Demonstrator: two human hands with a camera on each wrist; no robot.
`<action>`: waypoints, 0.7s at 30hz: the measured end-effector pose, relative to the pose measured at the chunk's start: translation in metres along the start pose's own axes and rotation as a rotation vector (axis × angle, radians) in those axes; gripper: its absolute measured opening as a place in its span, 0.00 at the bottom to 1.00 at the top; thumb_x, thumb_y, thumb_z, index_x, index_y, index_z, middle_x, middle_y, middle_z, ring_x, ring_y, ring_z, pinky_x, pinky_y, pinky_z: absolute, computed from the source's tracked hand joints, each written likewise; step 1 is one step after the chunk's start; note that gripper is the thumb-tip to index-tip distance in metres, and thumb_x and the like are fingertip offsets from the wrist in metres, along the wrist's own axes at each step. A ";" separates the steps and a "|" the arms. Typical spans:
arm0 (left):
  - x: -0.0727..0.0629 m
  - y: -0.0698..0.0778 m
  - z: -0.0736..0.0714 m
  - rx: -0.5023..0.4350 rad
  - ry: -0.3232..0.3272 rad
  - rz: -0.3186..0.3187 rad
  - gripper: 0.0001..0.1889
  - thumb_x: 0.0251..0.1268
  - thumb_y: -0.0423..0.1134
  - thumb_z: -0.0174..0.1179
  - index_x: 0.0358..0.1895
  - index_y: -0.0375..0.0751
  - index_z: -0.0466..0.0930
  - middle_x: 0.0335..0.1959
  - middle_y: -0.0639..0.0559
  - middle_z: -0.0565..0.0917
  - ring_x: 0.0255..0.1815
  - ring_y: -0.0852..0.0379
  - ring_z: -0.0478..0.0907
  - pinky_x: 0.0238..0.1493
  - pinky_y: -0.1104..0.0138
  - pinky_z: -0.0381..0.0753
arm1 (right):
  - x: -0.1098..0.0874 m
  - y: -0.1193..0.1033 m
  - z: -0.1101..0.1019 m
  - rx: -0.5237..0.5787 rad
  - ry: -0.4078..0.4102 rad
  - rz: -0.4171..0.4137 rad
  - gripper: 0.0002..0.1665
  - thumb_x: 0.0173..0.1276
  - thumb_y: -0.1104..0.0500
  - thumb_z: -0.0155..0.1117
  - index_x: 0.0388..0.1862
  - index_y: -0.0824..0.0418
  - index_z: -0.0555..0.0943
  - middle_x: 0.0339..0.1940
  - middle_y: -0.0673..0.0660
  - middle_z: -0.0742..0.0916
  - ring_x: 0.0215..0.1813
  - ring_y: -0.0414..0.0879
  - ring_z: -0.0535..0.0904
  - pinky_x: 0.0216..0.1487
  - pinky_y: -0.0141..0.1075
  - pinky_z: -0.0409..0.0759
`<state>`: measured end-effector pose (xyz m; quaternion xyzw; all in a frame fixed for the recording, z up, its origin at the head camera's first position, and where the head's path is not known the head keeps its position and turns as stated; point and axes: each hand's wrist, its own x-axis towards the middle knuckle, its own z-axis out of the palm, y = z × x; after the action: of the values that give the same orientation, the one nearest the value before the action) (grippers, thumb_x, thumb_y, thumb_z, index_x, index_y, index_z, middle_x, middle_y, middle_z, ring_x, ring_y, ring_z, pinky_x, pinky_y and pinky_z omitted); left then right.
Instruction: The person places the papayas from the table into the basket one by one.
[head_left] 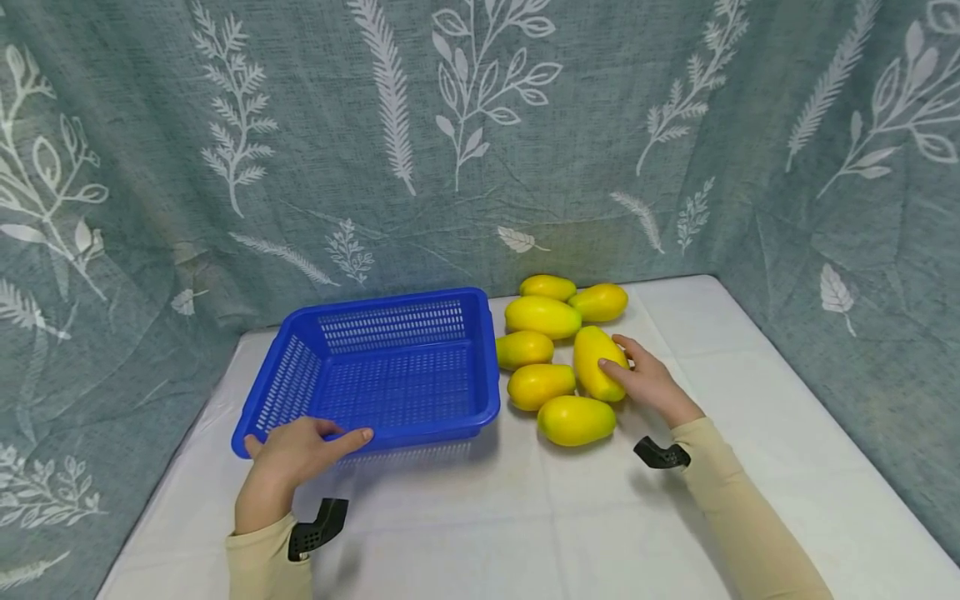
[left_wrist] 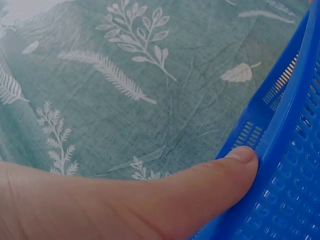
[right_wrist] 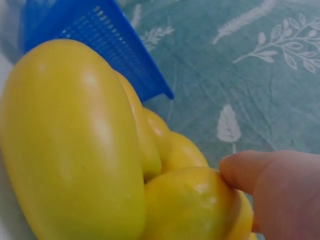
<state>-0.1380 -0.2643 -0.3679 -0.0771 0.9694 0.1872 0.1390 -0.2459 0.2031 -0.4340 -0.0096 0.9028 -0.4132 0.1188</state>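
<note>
My left hand [head_left: 292, 454] grips the near rim of a blue plastic basket [head_left: 491, 408] at its left corner. The thumb lies along the rim, also in the left wrist view, where the basket [left_wrist: 290, 185] fills the right side. My right hand [head_left: 656, 383] holds a yellow papaya [head_left: 596, 362] with a greenish tip, thumb on its near side and fingers round its far right side. In the right wrist view the thumb presses against this papaya [right_wrist: 190, 200], while a nearer papaya [right_wrist: 75, 140] fills the left.
Several more papayas lie close together beside the basket's right wall, among them one at the front [head_left: 576, 421] and one at the back [head_left: 547, 287]. A white cloth [head_left: 465, 525] covers the table. Green leaf-patterned curtains [head_left: 405, 225] stand behind and at both sides.
</note>
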 end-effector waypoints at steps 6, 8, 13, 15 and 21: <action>-0.002 -0.001 -0.003 -0.001 0.010 0.006 0.48 0.61 0.76 0.55 0.61 0.31 0.81 0.64 0.30 0.80 0.71 0.21 0.66 0.61 0.15 0.39 | -0.001 -0.009 0.003 0.055 0.023 0.020 0.45 0.78 0.42 0.52 0.85 0.56 0.49 0.82 0.71 0.59 0.81 0.70 0.55 0.77 0.67 0.58; -0.002 -0.001 -0.004 -0.003 0.015 0.007 0.48 0.61 0.76 0.55 0.61 0.31 0.81 0.64 0.30 0.80 0.71 0.21 0.66 0.61 0.15 0.39 | -0.001 -0.011 0.003 0.086 0.028 0.024 0.45 0.78 0.43 0.52 0.85 0.56 0.49 0.82 0.72 0.58 0.81 0.70 0.56 0.77 0.66 0.60; -0.003 -0.002 -0.004 -0.010 0.022 0.004 0.47 0.61 0.76 0.56 0.61 0.31 0.81 0.63 0.31 0.81 0.71 0.22 0.67 0.61 0.15 0.39 | -0.002 -0.010 0.004 0.194 0.031 0.046 0.45 0.79 0.43 0.53 0.85 0.56 0.48 0.81 0.74 0.58 0.76 0.67 0.63 0.69 0.56 0.75; -0.003 -0.002 -0.004 -0.013 0.025 0.004 0.47 0.61 0.75 0.56 0.61 0.30 0.81 0.63 0.31 0.81 0.71 0.22 0.67 0.61 0.15 0.39 | -0.002 -0.008 0.004 0.238 0.033 0.062 0.45 0.79 0.43 0.53 0.85 0.55 0.48 0.81 0.73 0.58 0.75 0.66 0.64 0.63 0.50 0.78; -0.004 -0.001 -0.002 -0.015 0.029 0.008 0.48 0.61 0.74 0.58 0.62 0.28 0.79 0.63 0.30 0.80 0.70 0.23 0.68 0.62 0.16 0.40 | -0.007 -0.004 0.000 0.391 0.034 0.096 0.44 0.80 0.46 0.51 0.85 0.56 0.46 0.82 0.72 0.57 0.75 0.64 0.65 0.56 0.42 0.81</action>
<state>-0.1349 -0.2651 -0.3656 -0.0770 0.9701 0.1940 0.1238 -0.2390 0.2017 -0.4293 0.0636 0.8067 -0.5746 0.1225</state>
